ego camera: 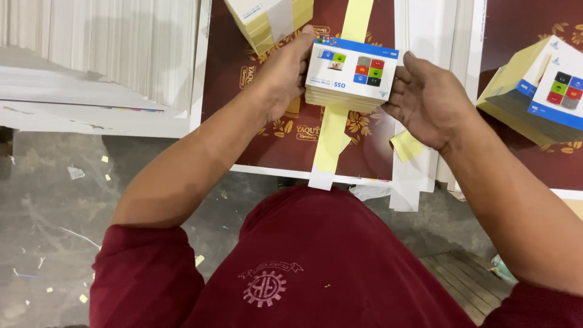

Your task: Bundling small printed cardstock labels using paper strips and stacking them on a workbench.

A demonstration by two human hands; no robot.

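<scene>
1. Gripping from both sides, the person holds a stack of printed cards (349, 76) in the upper middle of the frame, above a maroon printed sheet (370, 152).
2. The left hand (280, 76) clasps the stack's left edge, thumb up at the top corner and fingers hidden behind.
3. The right hand (428, 103) presses the stack's right edge, with the thumb at the top right corner and the fingers curled under the side.
4. The top card of the stack is white with a blue band along its upper edge and small coloured squares.
5. A yellow paper strip (334, 130) runs under the stack, down the maroon sheet, and ends in a white tip near the sheet's lower edge.
6. A banded bundle of cards (267, 21) lies at the top of the frame, just above the left hand.
7. Another thick bundle (534, 91) with a similar top card sits at the right edge, well apart from the held stack.
8. Piles of white sheets (97, 54) fill the upper left.
9. A grey floor (54, 212) with paper scraps shows at lower left, and the person's dark red shirt (303, 267) fills the bottom.
</scene>
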